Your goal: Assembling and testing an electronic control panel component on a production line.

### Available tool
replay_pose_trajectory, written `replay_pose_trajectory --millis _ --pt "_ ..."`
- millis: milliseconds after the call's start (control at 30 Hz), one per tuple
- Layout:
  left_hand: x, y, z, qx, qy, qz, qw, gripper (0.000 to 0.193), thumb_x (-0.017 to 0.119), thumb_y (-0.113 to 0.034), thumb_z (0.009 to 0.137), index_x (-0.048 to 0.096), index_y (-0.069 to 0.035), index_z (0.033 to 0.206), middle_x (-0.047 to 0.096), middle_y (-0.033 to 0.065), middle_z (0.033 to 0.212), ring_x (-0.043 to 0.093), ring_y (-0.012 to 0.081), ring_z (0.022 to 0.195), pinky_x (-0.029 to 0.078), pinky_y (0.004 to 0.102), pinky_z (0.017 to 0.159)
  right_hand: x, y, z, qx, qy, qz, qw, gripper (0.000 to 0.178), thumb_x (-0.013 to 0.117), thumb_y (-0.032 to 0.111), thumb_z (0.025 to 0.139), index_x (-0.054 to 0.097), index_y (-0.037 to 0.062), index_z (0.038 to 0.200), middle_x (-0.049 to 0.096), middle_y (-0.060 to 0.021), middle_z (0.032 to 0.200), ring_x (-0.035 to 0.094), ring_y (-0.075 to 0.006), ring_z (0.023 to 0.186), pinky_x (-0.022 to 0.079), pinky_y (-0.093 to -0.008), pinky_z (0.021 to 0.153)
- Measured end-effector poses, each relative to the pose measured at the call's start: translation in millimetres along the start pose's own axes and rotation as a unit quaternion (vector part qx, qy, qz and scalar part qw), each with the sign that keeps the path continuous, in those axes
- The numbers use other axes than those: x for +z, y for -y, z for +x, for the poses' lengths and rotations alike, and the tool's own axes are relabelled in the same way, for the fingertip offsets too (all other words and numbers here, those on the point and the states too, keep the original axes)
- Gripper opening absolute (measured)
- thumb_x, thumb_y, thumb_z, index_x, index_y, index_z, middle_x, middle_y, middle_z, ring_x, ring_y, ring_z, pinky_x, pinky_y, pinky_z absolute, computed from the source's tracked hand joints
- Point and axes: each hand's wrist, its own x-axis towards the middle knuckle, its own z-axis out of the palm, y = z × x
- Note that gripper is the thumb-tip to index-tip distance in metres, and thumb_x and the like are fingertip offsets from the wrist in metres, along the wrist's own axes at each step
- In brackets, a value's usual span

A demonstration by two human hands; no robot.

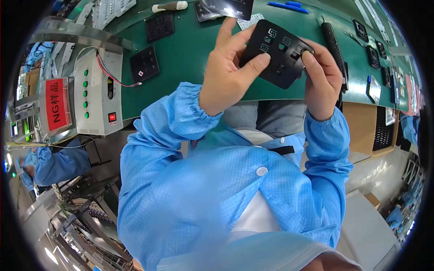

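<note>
In front of me, over the green bench, I hold a black square plastic cover [275, 56] with rounded corners and several small cutouts. My left hand [230, 67] grips its left side, thumb on the face and some fingers behind. My left index finger sticks up, its tip close to a glossy dark panel [233, 8] at the top edge; whether they touch I cannot tell. At the cover's right edge, my right hand [323, 77] pinches it between thumb and fingers.
A grey control box [101, 97] with green buttons and a wired lead stands left. Dark panels [144, 64] and a screwdriver [169, 7] lie on the bench [194, 45]. To the right are a black corded tool [333, 45], blue pens [289, 6], small black parts [373, 56] and a cardboard box [359, 126].
</note>
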Motion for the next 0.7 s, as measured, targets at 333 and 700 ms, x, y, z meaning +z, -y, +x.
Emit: replay_pose_trajectory --millis 333,700 --pt "-27 -1 -4 0.019 -0.016 -0.069 0.997 0.049 0.064 -0.009 0.088 0.048 0.001 0.133 0.055 0.0150 0.121 0.053 0.0182 0.115 0.036 0.0300 0.102 13 -18 -10 -0.161 -0.038 -0.202 0.965 0.025 0.065 0.000 0.084 0.064 -0.0008 0.109 0.065 -0.0115 0.096 0.062 -0.0171 0.082 0.050 -0.0253 0.067" --pt "-22 -25 -18 -0.031 -0.048 -0.119 0.991 0.058 0.055 0.007 0.087 0.033 0.006 0.141 0.042 0.0121 0.137 0.050 0.0198 0.118 0.038 0.0296 0.100 13 -40 -22 -0.475 0.004 -0.406 0.781 0.039 0.072 -0.016 0.063 0.068 0.0032 0.096 0.060 -0.0115 0.098 0.064 -0.0269 0.088 0.056 -0.0296 0.070"
